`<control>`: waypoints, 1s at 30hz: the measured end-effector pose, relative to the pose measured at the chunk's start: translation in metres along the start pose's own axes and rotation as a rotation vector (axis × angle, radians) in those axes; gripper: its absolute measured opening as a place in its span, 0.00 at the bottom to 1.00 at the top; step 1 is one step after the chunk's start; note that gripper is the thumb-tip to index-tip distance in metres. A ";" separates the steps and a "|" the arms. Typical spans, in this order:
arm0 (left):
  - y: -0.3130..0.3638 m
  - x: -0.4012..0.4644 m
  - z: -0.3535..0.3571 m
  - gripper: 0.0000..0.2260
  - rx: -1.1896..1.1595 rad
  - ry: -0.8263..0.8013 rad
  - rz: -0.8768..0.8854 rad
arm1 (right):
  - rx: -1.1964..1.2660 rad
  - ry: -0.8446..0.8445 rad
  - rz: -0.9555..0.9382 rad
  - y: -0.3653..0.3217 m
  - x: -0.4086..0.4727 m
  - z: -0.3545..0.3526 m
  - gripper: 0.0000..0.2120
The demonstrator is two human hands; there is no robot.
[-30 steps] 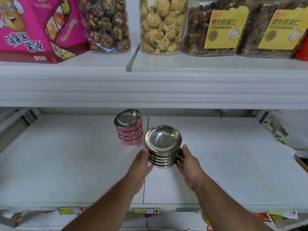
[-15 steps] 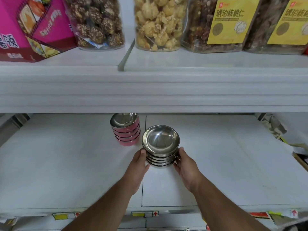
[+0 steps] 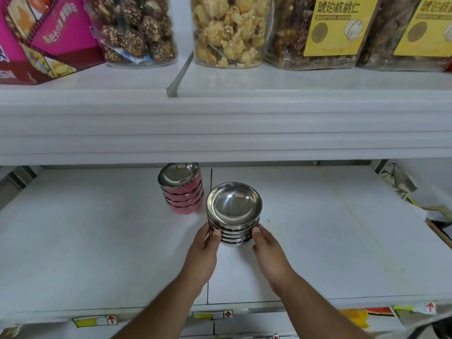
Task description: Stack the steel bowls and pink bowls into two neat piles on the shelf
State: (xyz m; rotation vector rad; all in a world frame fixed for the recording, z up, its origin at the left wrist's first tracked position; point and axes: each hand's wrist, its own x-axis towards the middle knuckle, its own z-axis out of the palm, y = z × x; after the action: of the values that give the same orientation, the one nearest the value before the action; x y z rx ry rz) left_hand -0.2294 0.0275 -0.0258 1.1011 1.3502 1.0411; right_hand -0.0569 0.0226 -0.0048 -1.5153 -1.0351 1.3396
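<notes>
Left hand (image 3: 204, 250) and right hand (image 3: 269, 250) clasp the steel bowl stack (image 3: 234, 211) beside the pink bowl stack (image 3: 182, 192); yellow jar label (image 3: 336, 23) above reads 琥珀核桃仁.

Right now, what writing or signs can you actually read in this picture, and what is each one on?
"琥珀核桃仁": yellow label on a clear walnut tub, upper shelf.
Second yellow label, next tub right: cut off by the frame edge, unreadable.
Pink box, upper left: white characters, tilted and blurred, unreadable.
Red up arrows: shelf-edge tags along the lower shelf front; no readable words.
Steel bowls, pink bowls: no text.
</notes>
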 end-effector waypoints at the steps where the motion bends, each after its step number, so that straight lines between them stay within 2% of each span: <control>1: 0.000 0.000 0.002 0.26 -0.005 0.013 -0.009 | 0.005 0.000 -0.004 0.002 0.002 0.000 0.12; 7: 0.003 0.011 0.006 0.29 -0.027 0.034 -0.019 | 0.026 -0.032 0.010 0.000 0.016 0.000 0.15; 15: 0.008 0.044 0.003 0.30 -0.013 0.028 -0.026 | 0.018 -0.048 0.019 -0.012 0.046 0.004 0.13; 16: 0.009 0.048 0.002 0.28 -0.002 0.023 -0.025 | 0.016 -0.053 0.019 -0.014 0.049 0.005 0.14; 19: 0.020 0.058 0.002 0.12 0.001 -0.008 -0.002 | 0.019 -0.058 0.021 -0.019 0.060 0.006 0.13; 21: 0.023 0.065 0.002 0.09 -0.002 -0.015 0.004 | 0.009 -0.046 0.022 -0.023 0.067 0.007 0.13; 27: 0.034 0.080 0.001 0.09 0.026 -0.031 0.006 | -0.014 -0.032 0.012 -0.038 0.081 0.010 0.14; 30: 0.038 0.081 -0.002 0.16 0.093 -0.040 -0.009 | 0.002 -0.036 0.033 -0.043 0.081 0.011 0.16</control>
State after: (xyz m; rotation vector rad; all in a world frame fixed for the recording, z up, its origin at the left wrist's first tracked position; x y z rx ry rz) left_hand -0.2303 0.1142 -0.0046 1.1778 1.3820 0.9526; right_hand -0.0629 0.1132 0.0112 -1.5177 -1.0357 1.3952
